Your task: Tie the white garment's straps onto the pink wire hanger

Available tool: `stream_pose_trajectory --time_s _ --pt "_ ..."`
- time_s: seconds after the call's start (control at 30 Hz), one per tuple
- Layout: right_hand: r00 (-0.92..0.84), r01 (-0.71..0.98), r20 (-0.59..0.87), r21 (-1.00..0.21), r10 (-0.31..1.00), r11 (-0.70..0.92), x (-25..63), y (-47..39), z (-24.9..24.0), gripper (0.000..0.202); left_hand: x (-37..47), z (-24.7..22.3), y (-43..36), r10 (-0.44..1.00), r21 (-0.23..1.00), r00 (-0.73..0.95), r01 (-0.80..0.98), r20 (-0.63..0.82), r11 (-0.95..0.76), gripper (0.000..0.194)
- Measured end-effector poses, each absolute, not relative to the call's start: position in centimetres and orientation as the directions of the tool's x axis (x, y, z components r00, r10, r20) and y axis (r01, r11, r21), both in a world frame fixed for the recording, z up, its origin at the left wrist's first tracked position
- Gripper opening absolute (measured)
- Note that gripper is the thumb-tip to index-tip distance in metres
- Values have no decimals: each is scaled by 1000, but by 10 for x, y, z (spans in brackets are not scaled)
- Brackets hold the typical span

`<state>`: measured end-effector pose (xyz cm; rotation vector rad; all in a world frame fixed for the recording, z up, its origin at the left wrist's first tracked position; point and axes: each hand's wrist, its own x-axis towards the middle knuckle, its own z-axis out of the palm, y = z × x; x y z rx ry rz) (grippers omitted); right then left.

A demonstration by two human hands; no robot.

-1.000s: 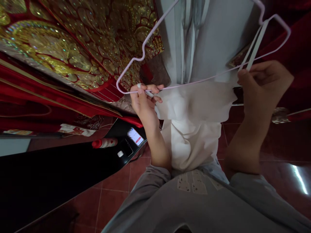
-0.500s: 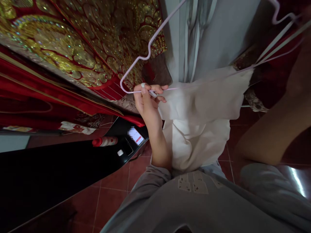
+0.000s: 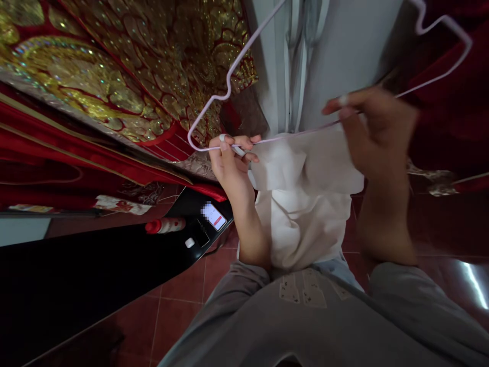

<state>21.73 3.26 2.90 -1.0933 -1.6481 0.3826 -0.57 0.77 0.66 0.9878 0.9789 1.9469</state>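
A pale pink clothes hanger (image 3: 238, 63) spans the view, its lower bar running left to right before me. Cream-white cloth (image 3: 305, 224) hangs below the bar, in loose folds down to my lap. Near the bar's left corner, my left hand (image 3: 235, 158) is closed, thumb and fingers pinching the bar and the cloth's upper edge. My right hand (image 3: 376, 125), blurred, is closed around the bar farther right, by the cloth's top right corner. Whether cloth is also between its fingers is hard to make out. White wraps show on fingers of both hands.
Red and gold sequinned garments (image 3: 95, 81) hang on the left. Below them a black table (image 3: 95, 275) holds a red-capped bottle (image 3: 166, 225), a lit phone (image 3: 214, 216), a dark phone (image 3: 198, 234) and a small white case (image 3: 189, 243). Dark red cloth (image 3: 451, 117) hangs at right.
My right hand has come in from the far upper right to the hanger's bar. White strips that stretched to the right no longer show. The cloth's right edge has shifted left; my left hand keeps its grip.
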Motion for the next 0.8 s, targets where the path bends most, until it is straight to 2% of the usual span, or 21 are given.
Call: stream_pose_trajectory --time_s 0.07,0.13,0.23,0.4,0.57,0.73,0.8 --pt "-167 536 636 -583 753 611 206 36 26 30 -6 7 6 855 859 -426 -273 295 -433 39" --pt "-190 586 658 -520 729 622 208 37 22 30 -9 6 6 876 856 -384 -305 291 -417 39" --pt "-165 587 674 -520 720 621 215 34 17 30 -21 4 5 887 865 -362 -301 286 -401 34" --pt "-182 587 673 -510 717 629 214 29 15 30 -65 -4 0 834 849 -450 -255 319 -462 14" --pt "-140 610 689 -506 712 609 210 27 12 32 -84 -9 0 630 805 -617 9 471 -593 23" --pt "-120 621 707 -494 697 609 207 25 9 29 -78 1 7 570 739 -598 56 563 -672 13" --pt "-121 627 718 -480 685 614 207 24 9 30 -75 9 10 575 730 -565 72 591 -680 19"
